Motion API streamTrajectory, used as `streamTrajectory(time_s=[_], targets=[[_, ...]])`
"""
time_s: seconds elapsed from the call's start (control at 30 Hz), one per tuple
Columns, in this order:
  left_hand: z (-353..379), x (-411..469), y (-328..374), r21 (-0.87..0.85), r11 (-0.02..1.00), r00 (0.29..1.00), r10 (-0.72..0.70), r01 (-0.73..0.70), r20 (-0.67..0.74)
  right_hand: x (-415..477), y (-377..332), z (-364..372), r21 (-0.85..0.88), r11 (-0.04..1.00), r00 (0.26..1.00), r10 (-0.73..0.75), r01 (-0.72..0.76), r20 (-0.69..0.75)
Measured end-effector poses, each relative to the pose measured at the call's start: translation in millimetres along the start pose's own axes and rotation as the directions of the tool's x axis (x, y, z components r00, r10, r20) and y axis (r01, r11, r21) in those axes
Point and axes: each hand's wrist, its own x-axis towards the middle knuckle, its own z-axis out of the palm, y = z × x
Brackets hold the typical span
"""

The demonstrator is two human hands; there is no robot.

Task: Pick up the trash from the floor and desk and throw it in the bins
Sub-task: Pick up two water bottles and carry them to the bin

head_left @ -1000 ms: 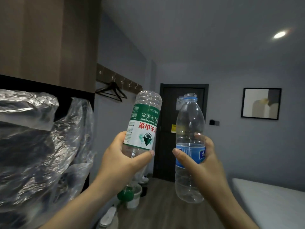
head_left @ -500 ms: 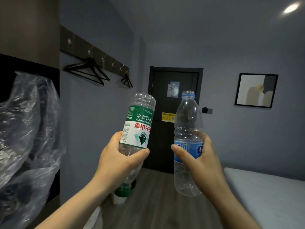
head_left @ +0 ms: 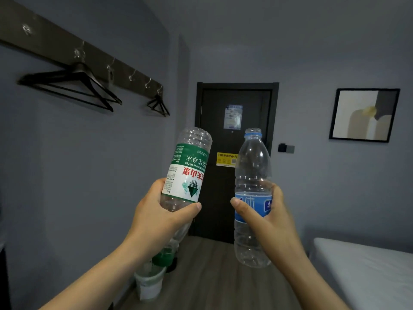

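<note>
L hand (head_left: 156, 222) grips green-label bottle (head_left: 190, 166), inverted; R hand (head_left: 272, 220) grips blue-label bottle (head_left: 252, 166), upright. Grips same as prior frames; view has swung right, plastic bag now out of sight. White bin (head_left: 148, 285) at floor's (head_left: 212, 276) left edge, below L hand: prob. next stop.

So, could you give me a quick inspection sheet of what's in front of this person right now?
Surface: wood floor; desk not in view.
Job's things: green-label water bottle, capped, upside down and tilted; blue-label water bottle, uncapped, upright; white bin on the floor by the wall.
Clutter: nothing seen.
Grips: left hand grips the green-label water bottle; right hand grips the blue-label water bottle.
Cables: nothing seen.
Surroundings: hangers on a hook rail, dark door, framed picture, bed.
</note>
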Motion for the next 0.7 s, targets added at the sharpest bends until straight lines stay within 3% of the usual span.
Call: streamTrajectory(time_s=[0.7], targets=[[88, 332, -205, -0.078, 0.996, 0.999, -0.044, 0.043, -0.016, 304, 215, 140, 0.011, 1.0, 0.999, 0.018, -0.018, 0.047]])
